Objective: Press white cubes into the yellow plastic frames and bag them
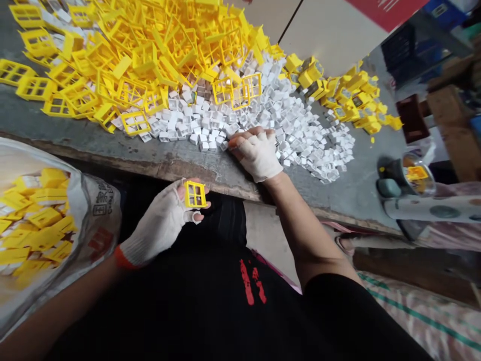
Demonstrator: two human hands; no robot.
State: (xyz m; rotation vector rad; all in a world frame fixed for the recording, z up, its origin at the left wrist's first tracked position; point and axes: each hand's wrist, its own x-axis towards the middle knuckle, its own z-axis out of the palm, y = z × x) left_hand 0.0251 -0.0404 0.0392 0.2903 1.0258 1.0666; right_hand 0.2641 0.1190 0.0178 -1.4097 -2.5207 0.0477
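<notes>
My left hand (161,215), in a white fingerless glove with an orange cuff, grips a small yellow plastic frame (195,194) with square openings, just off the table's front edge. My right hand (256,153), gloved the same way, rests at the near side of a heap of small white plastic pieces (296,125). Its fingers are curled down at the white pieces, and their tips are partly hidden, so whether it holds one does not show. Behind the white pieces lies a large pile of yellow frames (150,50).
A white sack (108,200) with yellow and white pieces stands at the left. Yellow blocks (356,98) lie at the table's right. Farther right are a clear container (423,175) with yellow bits and a pale cylinder (443,208). The table's front edge (169,168) is worn wood.
</notes>
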